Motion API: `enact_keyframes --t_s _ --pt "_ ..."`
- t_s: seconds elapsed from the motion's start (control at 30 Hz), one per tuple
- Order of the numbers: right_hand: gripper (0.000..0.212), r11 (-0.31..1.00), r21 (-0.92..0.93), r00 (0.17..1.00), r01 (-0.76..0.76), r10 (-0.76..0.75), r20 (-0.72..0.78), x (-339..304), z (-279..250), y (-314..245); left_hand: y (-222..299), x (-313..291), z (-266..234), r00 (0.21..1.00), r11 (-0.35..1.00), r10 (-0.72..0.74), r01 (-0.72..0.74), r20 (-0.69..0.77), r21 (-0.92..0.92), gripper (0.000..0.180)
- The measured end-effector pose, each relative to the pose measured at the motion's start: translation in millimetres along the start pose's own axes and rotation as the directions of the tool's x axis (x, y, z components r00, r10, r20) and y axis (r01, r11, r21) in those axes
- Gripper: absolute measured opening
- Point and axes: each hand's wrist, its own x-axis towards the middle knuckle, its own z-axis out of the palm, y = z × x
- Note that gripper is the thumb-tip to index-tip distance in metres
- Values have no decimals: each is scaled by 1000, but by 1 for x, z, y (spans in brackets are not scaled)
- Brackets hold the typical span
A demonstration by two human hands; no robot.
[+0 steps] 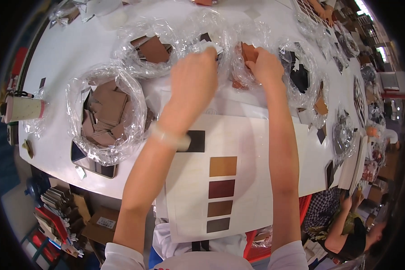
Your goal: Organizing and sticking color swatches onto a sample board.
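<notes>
My right hand (267,67) reaches into a plastic bag at the far middle, thumb and fingers closed on an orange-brown leather-like swatch (249,52). To its left, my left hand (195,76) is curled and slightly blurred over another plastic bag holding black and white pieces (205,38); its fingertips are mostly hidden. Below both hands lies a white sample sheet (189,193). Attached to it are a black swatch (196,141), a tan swatch (223,166), a dark red swatch (221,189), a brown swatch (220,208) and a grey-brown swatch (218,225).
Around the white table (54,148) stand open bags of brown swatches (108,105), reddish-brown swatches (154,49) and black pieces (300,76). A phone (104,170) and a cup (24,109) are at left. A red basket (305,204) sits below the edge; another person (346,231) is at right.
</notes>
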Motion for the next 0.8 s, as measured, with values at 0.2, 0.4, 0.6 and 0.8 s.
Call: enact_keyframes --t_s 0.2,0.4,0.6,0.8 --pt "29 993 119 999 -8 12 -31 3 6 21 2 52 32 987 967 9 -49 158 251 11" --pt "16 983 160 963 94 -50 -263 -14 -7 24 -1 56 32 991 960 2 -40 137 278 12" --pt "21 757 541 878 367 -90 -471 -71 -19 16 -19 41 23 996 971 36 -16 -81 240 14" --pt "27 563 712 905 420 -203 -374 -172 -29 30 16 -49 -65 960 929 -6 -98 -279 -358 10"
